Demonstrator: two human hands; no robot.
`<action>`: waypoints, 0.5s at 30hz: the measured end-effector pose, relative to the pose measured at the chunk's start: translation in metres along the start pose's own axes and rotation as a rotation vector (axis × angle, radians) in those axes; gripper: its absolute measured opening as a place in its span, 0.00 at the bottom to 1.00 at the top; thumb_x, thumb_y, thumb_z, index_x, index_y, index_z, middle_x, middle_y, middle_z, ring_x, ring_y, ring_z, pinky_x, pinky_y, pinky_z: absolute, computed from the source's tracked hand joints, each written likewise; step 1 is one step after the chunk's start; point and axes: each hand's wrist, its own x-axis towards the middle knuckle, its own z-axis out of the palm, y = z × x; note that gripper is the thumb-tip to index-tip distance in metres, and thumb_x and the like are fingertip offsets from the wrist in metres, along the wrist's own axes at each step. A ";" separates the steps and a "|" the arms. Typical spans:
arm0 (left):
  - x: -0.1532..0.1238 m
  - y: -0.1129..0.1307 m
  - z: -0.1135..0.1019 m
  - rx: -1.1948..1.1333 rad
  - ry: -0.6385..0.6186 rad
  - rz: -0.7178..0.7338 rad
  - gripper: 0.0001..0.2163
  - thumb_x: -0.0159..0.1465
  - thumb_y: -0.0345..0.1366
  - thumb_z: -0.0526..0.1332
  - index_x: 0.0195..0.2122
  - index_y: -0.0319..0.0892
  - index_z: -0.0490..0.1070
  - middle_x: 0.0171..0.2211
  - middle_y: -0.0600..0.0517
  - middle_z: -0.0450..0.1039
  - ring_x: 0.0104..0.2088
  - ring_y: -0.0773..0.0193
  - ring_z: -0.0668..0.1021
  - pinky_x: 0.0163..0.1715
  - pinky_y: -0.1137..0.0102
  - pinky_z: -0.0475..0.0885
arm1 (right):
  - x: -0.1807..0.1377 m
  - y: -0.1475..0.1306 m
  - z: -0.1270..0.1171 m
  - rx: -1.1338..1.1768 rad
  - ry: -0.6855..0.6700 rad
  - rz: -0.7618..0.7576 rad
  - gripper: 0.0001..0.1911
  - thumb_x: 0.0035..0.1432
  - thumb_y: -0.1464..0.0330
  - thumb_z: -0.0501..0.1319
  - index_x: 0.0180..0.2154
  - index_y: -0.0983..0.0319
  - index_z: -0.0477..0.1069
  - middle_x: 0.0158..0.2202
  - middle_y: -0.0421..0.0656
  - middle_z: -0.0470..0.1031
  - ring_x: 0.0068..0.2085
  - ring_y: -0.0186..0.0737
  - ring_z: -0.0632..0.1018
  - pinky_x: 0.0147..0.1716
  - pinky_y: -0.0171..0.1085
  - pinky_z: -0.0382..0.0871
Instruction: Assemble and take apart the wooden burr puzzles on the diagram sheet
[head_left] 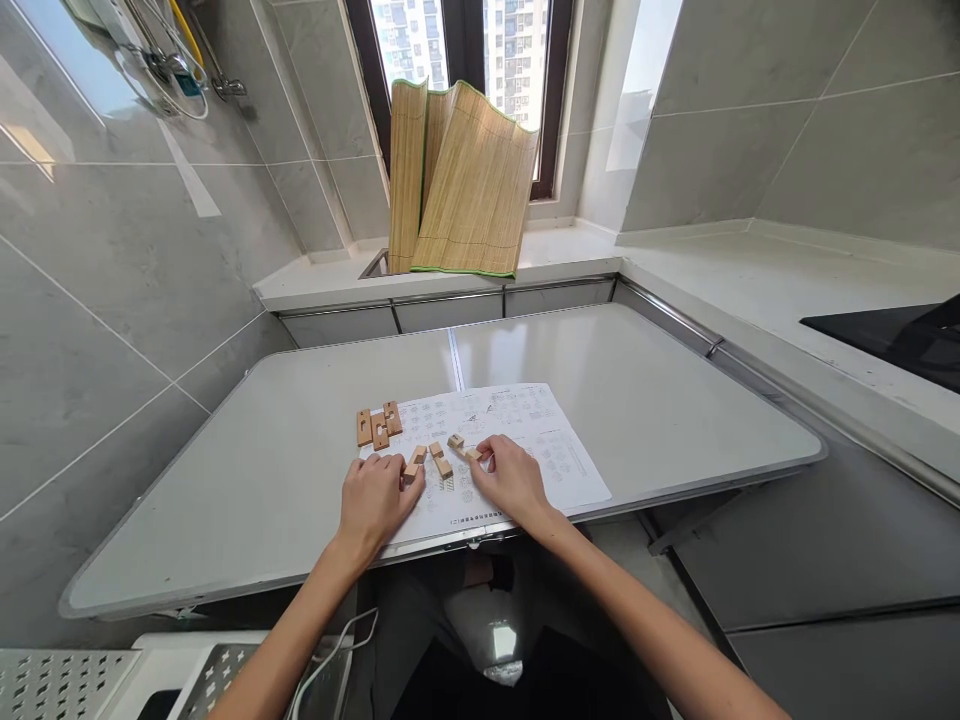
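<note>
Several small light wooden blocks lie in a loose group on a printed paper sheet. My left hand is at the left end of the group, thumb and fingers closed about a wooden block. Just beyond it sits a notched block. Between my hands are another block and a smaller-looking piece. My right hand pinches a wooden block at the group's right side, close to a darker-topped block.
Darker brown slotted wooden pieces lie at the sheet's upper left corner. Everything rests on a white folding table with a centre seam. Behind it, a folded bamboo mat leans at the window. A white counter runs along the right.
</note>
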 end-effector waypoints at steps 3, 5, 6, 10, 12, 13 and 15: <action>0.003 0.006 -0.001 0.014 -0.041 0.027 0.18 0.67 0.52 0.60 0.26 0.46 0.68 0.27 0.45 0.78 0.35 0.45 0.80 0.43 0.55 0.68 | 0.003 -0.006 0.013 -0.065 0.003 -0.017 0.02 0.63 0.69 0.62 0.39 0.59 0.73 0.40 0.47 0.78 0.40 0.49 0.79 0.38 0.42 0.67; 0.004 0.008 -0.002 0.009 -0.085 0.036 0.18 0.65 0.56 0.62 0.31 0.45 0.70 0.29 0.47 0.79 0.34 0.47 0.81 0.41 0.57 0.69 | 0.004 -0.009 0.018 -0.075 -0.013 -0.048 0.03 0.64 0.70 0.62 0.40 0.59 0.74 0.41 0.48 0.78 0.41 0.50 0.79 0.39 0.42 0.67; 0.003 0.009 -0.002 0.006 -0.097 0.036 0.19 0.64 0.58 0.63 0.34 0.45 0.71 0.32 0.46 0.79 0.34 0.47 0.81 0.39 0.58 0.70 | 0.004 -0.010 0.019 -0.068 -0.029 -0.073 0.03 0.65 0.69 0.62 0.41 0.59 0.74 0.41 0.48 0.78 0.42 0.50 0.79 0.40 0.42 0.68; 0.003 0.007 0.001 -0.022 -0.055 0.064 0.28 0.62 0.59 0.65 0.55 0.43 0.69 0.55 0.40 0.75 0.42 0.46 0.83 0.38 0.60 0.73 | 0.000 -0.007 0.010 0.007 -0.113 -0.196 0.04 0.68 0.66 0.63 0.42 0.58 0.75 0.42 0.45 0.80 0.45 0.46 0.79 0.44 0.40 0.69; 0.007 0.005 0.004 -0.067 -0.055 0.089 0.33 0.62 0.59 0.66 0.61 0.44 0.66 0.63 0.39 0.69 0.46 0.45 0.83 0.40 0.59 0.75 | -0.002 0.000 -0.001 0.049 -0.127 -0.230 0.06 0.70 0.66 0.61 0.44 0.58 0.76 0.43 0.44 0.80 0.42 0.42 0.79 0.44 0.39 0.70; 0.010 0.005 0.006 -0.098 -0.070 0.101 0.34 0.62 0.59 0.66 0.62 0.45 0.65 0.65 0.40 0.68 0.48 0.45 0.82 0.41 0.59 0.76 | -0.002 0.005 -0.006 0.066 -0.122 -0.236 0.06 0.70 0.67 0.60 0.45 0.58 0.76 0.43 0.44 0.80 0.41 0.41 0.79 0.45 0.39 0.70; 0.017 0.005 0.009 -0.159 -0.115 0.129 0.33 0.63 0.59 0.66 0.63 0.46 0.66 0.66 0.43 0.69 0.51 0.44 0.82 0.43 0.59 0.76 | -0.003 0.016 -0.017 0.088 -0.104 -0.232 0.07 0.70 0.68 0.59 0.44 0.59 0.76 0.42 0.44 0.80 0.40 0.41 0.78 0.43 0.39 0.70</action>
